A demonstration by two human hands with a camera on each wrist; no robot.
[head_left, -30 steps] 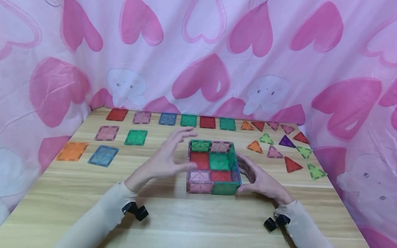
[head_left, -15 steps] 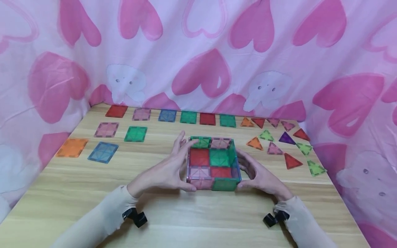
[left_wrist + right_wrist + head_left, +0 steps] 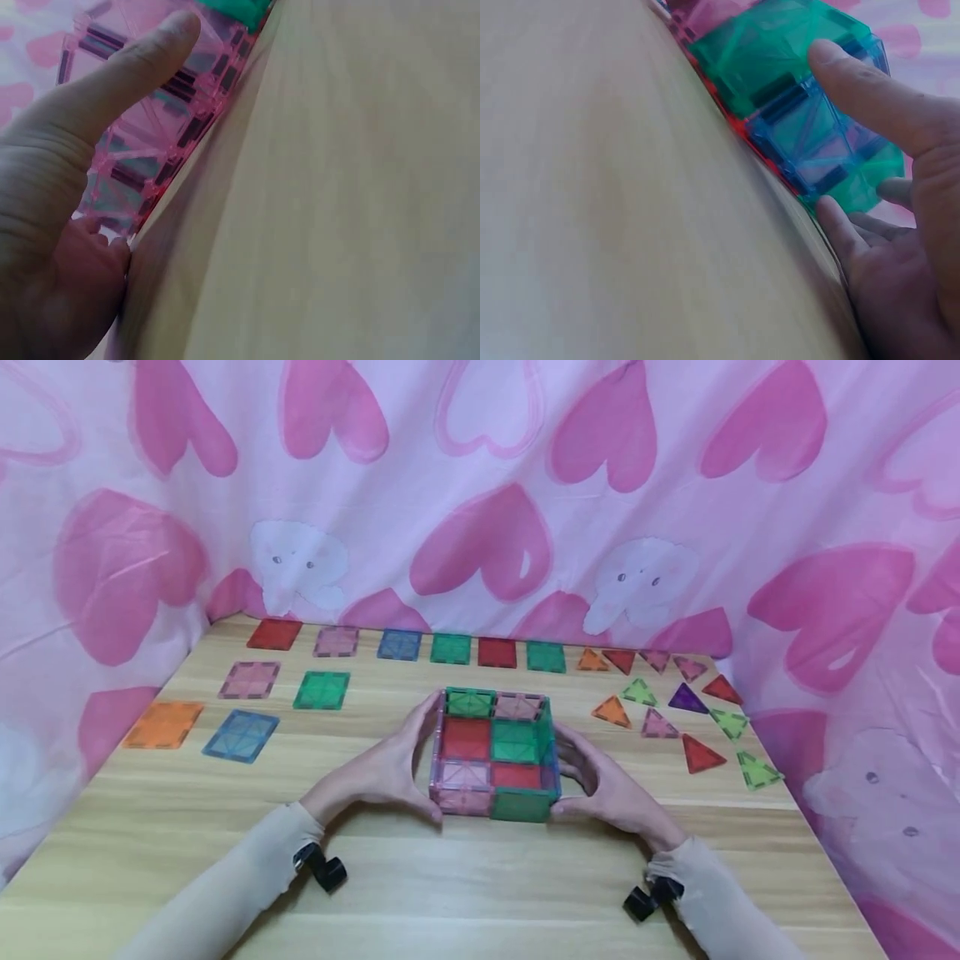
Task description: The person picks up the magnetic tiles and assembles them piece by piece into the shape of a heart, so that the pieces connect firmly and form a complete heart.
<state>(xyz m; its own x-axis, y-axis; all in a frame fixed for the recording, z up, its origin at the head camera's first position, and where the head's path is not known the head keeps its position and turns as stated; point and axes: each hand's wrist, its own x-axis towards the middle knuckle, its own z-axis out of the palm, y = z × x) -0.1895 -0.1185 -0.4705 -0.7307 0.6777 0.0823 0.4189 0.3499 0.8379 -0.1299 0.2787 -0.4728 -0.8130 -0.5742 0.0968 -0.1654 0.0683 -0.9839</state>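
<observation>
An open-topped box of translucent magnetic tiles (image 3: 520, 805) stands on the table, with red, green and pink squares as its floor. My left hand (image 3: 386, 772) holds its left side, thumb at the near left corner and fingers along the wall. In the left wrist view the thumb lies over the pink wall tiles (image 3: 142, 124). On the other side my right hand (image 3: 618, 785) holds the box, its thumb near the front right corner. The right wrist view shows that thumb over a green wall tile (image 3: 757, 49), with fingertips by the blue tile (image 3: 802, 139).
Loose square tiles, such as an orange one (image 3: 163, 725) and a blue one (image 3: 241, 736), lie flat at the left. More squares line the back edge. Several triangle tiles (image 3: 703, 753) are spread at the right. A pink heart-patterned curtain (image 3: 480, 543) surrounds the wooden table (image 3: 480, 893).
My left hand has come down from above the box's left side and now grips that side. The box has shifted slightly left, my right hand moving along with it.
</observation>
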